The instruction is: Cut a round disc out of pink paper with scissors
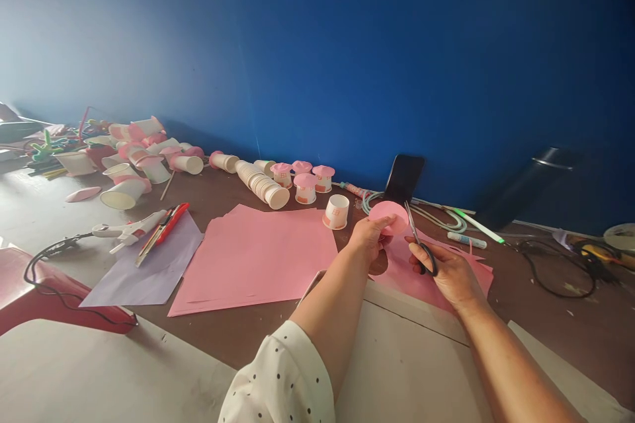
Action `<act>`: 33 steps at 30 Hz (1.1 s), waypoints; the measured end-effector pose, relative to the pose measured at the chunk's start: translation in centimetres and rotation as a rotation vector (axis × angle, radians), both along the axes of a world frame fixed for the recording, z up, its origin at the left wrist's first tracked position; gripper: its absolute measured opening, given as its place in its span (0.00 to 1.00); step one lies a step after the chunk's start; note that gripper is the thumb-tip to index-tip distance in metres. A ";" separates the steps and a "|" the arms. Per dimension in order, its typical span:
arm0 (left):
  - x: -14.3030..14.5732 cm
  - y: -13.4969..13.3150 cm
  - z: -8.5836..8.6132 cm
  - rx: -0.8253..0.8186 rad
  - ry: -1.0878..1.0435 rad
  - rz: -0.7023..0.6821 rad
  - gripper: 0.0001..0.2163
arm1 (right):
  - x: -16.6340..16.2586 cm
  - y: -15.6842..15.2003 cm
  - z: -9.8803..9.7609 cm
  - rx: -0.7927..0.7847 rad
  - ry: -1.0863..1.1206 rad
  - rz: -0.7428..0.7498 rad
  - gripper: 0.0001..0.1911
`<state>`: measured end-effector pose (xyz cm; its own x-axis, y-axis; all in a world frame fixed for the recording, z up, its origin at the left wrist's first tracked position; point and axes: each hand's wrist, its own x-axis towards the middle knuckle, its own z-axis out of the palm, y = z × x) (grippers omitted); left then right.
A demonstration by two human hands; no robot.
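My left hand (368,238) pinches a small round piece of pink paper (387,216), held up over the table. My right hand (446,271) is closed through the black handles of a pair of scissors (419,241), whose blades point up and touch the right edge of the pink round. Below both hands lie loose pink paper sheets (426,277). A white paper cup (336,211) with an orange mark stands just left of my left hand.
A stack of pink sheets (258,258) and a lilac sheet (143,271) lie to the left, with a glue gun (129,231) and a red cutter (166,228). Paper cups (260,185), pink-roofed cup houses (305,182), a propped phone (403,178), cables and markers line the blue wall.
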<state>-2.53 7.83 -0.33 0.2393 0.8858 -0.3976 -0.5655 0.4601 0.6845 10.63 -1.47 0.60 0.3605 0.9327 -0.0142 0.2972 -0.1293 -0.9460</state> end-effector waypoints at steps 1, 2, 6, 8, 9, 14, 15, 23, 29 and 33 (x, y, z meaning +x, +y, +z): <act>0.0 0.0 -0.1 0.000 -0.008 -0.004 0.13 | 0.0 0.0 0.0 -0.001 0.000 0.001 0.22; 0.1 0.1 -0.1 0.002 -0.018 -0.009 0.13 | 0.1 0.0 -0.1 -0.001 0.003 0.003 0.22; 0.2 0.2 -0.3 0.000 -0.038 -0.020 0.11 | 0.6 0.2 -0.8 0.008 0.024 0.015 0.22; 0.1 0.2 -0.3 -0.011 -0.065 -0.014 0.10 | 0.8 0.3 -1.2 0.008 0.029 0.023 0.22; 0.1 0.3 -0.2 -0.020 -0.085 -0.011 0.09 | 0.9 0.4 -1.3 0.008 0.035 0.029 0.22; 0.0 0.2 0.1 -0.109 -0.169 0.007 0.05 | 1.0 0.4 -1.5 0.011 0.047 0.045 0.22; 0.0 0.2 0.2 -0.122 -0.176 0.010 0.05 | 0.9 0.4 -1.4 0.007 0.051 0.045 0.22; 0.1 0.2 0.1 -0.095 -0.158 0.019 0.07 | 0.8 0.4 -1.2 -0.009 0.068 0.051 0.22; 0.0 0.0 0.1 -0.070 -0.152 0.015 0.07 | 1.0 0.4 -1.4 -0.014 0.060 0.058 0.23; -0.1 0.0 0.2 -0.073 -0.147 0.007 0.07 | 1.0 0.5 -1.5 -0.008 0.080 0.067 0.23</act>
